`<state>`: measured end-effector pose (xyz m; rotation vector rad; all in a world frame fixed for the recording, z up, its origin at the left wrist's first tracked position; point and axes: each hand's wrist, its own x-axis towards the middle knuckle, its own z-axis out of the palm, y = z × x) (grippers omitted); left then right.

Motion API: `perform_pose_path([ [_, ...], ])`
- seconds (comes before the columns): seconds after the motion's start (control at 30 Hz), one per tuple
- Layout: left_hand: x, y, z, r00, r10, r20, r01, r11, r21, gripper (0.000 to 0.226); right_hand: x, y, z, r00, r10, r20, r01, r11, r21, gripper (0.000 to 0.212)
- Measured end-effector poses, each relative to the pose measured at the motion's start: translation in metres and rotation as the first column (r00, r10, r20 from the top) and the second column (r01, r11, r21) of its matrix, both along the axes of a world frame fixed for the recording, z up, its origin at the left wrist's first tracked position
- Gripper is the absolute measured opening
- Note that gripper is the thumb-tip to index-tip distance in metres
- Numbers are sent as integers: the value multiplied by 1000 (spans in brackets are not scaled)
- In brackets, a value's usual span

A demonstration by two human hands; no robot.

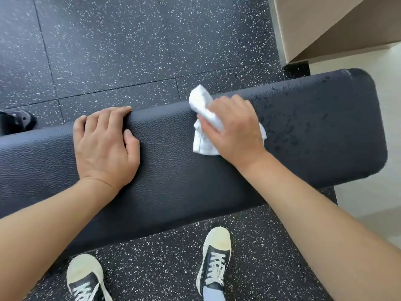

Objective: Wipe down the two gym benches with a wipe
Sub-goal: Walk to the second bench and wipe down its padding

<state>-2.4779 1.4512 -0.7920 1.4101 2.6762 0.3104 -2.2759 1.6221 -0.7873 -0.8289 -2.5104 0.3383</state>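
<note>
On the speckled black rubber floor (121, 51) stood a black padded leatherette gym bench (173, 170), and only this one bench was in view. Its right end looked spotted with droplets or marks, while the middle and left looked plain, so the wiping seemed under way on this bench, with that spotted end probably not yet done; of the second bench nothing could be judged. The right hand (236, 127) pressed a crumpled white wipe (204, 118) against the pad near its far edge, fingers curled over the wipe. The left hand (104, 144) lay well apart, fingers bent over the pad's far edge, bracing and holding nothing else.
</note>
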Motion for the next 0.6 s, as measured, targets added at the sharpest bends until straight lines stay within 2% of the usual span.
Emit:
perform_pose_path([
  [0.1,0,1,1,1000,2,-1,-2,1000,-13,46,-35,36,5,987,-151,47,153,987,-42,19],
  [0.2,0,0,2,1000,5,1,-5,1000,-8,45,-30,9,7,988,-130,79,135,989,-55,22],
  [0.3,0,1,3,1000,9,14,-9,1000,-4,45,14,-68,10,993,42,108,-32,995,-90,24],
  [0.4,1,0,3,1000,-1,28,1,1000,3,44,59,-128,11,940,285,186,-268,957,-113,22],
  [0.53,-1,0,6,998,-5,65,5,1000,3,45,57,-98,8,834,499,236,-511,859,-12,20],
  [0.6,-2,0,8,996,-5,85,6,1000,-7,47,38,-66,7,842,480,247,-500,866,22,25],
])
